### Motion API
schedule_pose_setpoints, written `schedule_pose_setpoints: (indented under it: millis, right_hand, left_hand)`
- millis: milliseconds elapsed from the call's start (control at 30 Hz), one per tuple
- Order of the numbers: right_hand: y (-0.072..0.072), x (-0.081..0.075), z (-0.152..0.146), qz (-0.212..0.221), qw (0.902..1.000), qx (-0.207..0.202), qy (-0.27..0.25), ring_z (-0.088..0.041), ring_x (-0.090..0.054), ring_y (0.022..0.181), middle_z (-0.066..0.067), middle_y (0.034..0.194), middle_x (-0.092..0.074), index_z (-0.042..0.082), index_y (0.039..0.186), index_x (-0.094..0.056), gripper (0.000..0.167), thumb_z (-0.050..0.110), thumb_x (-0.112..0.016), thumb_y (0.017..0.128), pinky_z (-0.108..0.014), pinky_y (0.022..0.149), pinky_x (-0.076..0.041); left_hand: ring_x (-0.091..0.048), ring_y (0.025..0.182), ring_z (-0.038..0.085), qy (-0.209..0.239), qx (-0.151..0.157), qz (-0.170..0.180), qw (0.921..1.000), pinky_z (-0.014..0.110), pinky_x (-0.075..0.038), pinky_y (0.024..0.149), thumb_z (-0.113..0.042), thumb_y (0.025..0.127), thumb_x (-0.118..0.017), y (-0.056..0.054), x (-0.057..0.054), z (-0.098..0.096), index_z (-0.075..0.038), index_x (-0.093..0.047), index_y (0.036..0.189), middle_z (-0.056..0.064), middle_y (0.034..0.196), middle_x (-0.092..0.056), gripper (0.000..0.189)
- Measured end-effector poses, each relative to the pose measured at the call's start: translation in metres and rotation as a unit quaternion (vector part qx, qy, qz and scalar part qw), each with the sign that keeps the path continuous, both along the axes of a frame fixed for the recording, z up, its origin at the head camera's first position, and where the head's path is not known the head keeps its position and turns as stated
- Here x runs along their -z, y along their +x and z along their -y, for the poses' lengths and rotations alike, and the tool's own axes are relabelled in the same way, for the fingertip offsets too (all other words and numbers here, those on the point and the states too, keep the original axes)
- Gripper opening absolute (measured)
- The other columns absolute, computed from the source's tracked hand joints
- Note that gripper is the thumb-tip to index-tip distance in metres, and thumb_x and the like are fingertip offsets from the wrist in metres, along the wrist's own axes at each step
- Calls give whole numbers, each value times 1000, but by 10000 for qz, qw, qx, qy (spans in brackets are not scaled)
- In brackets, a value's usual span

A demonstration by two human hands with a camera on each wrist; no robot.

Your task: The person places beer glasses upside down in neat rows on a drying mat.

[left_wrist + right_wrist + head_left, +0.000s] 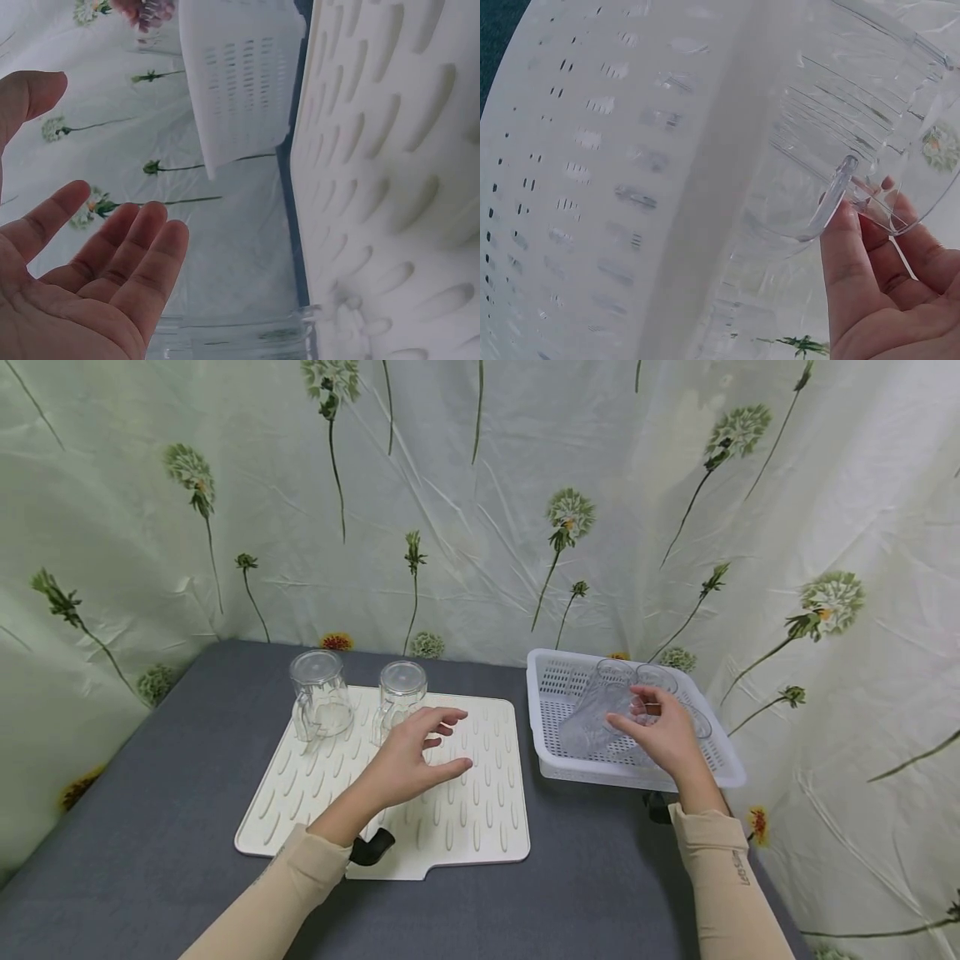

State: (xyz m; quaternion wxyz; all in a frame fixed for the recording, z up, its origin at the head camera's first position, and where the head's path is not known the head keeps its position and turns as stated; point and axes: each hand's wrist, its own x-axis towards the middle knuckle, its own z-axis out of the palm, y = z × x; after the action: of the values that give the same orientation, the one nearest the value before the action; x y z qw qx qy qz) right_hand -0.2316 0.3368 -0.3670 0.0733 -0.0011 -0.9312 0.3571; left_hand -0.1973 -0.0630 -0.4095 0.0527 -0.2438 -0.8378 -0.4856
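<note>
The right hand [663, 735] pinches a clear, handled glass mug [855, 97] between thumb and fingers at the handle and edge, apparently because that part stands proudest of its container. The left hand [408, 760] is empty, its fingers loosely spread and thumb wide, perhaps kept ready to share a load. It hovers above a cream-white rectangular draining board with raised oval ribs [483, 827].

From the left hand, one upturned clear glass mug [405, 681] stands near twelve o'clock, another upturned clear glass mug [318, 677] at ten; mouth-down, they would likely drain well, handles towards eight. At three o'clock sits a white perforated plastic basket [592, 771], its walls containing the tilted glassware, too transparent to count. Dark grey cloth [585, 877] lies beneath; a dandelion-printed pale curtain [465, 585] hangs beyond, at twelve.
</note>
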Motion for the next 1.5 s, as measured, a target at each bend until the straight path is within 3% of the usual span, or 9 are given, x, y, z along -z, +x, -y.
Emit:
schedule_pose_setpoints:
  millis: [200, 300, 667, 1100, 1333, 1500]
  right_hand:
    - [8, -1, 1, -238, 9992, 7, -326, -32, -58, 120, -22, 133, -60, 2, 153, -52, 74, 40, -81, 97, -8, 80, -47]
    - [12, -2, 3, -385, 9980, 20, -500, -27, -57, 118, -22, 131, -61, 1, 153, -52, 72, 36, -81, 97, -3, 80, -46]
    - [24, -10, 12, -750, 9943, 122, -745, -18, -57, 115, -17, 127, -64, 3, 151, -55, 67, 32, -82, 97, -5, 86, -45]
    - [33, -11, 21, -988, 9890, 232, -1075, -2, -55, 111, -12, 124, -62, 3, 150, -56, 63, 24, -82, 96, -11, 91, -48]
    - [37, -7, 22, -1103, 9851, 276, -1292, 0, -55, 111, -6, 128, -61, 6, 150, -56, 62, 21, -81, 96, -8, 89, -48]
    - [40, -3, 25, -1224, 9800, 241, -1550, -2, -57, 112, -5, 128, -60, 4, 149, -56, 58, 18, -79, 97, -5, 86, -49]
  left_hand:
    - [-68, 123, 31, 171, 45, 112, 9998, 46, -62, 104, -23, 91, -87, 4, 8, -1, -15, -63, 146, 8, 136, -66, 61]
    - [-68, 123, 32, 203, 50, 168, 9996, 46, -62, 105, -24, 92, -86, 6, 11, -2, -15, -62, 147, 9, 136, -67, 61]
    - [-69, 123, 36, 362, 153, 201, 9990, 47, -62, 103, -24, 92, -86, 9, 22, -5, -15, -61, 147, 9, 136, -66, 61]
    - [-70, 122, 30, 382, 195, 156, 9990, 46, -63, 101, -23, 91, -88, 11, 21, -9, -18, -61, 147, 7, 136, -67, 62]
    - [-71, 121, 25, 408, 600, 337, 9968, 37, -63, 100, -22, 91, -87, 15, 20, -19, -20, -60, 148, 3, 136, -67, 63]
    - [-71, 121, 27, 754, 783, 639, 9920, 36, -63, 100, -21, 92, -86, 18, 15, -21, -21, -59, 149, 4, 140, -66, 63]
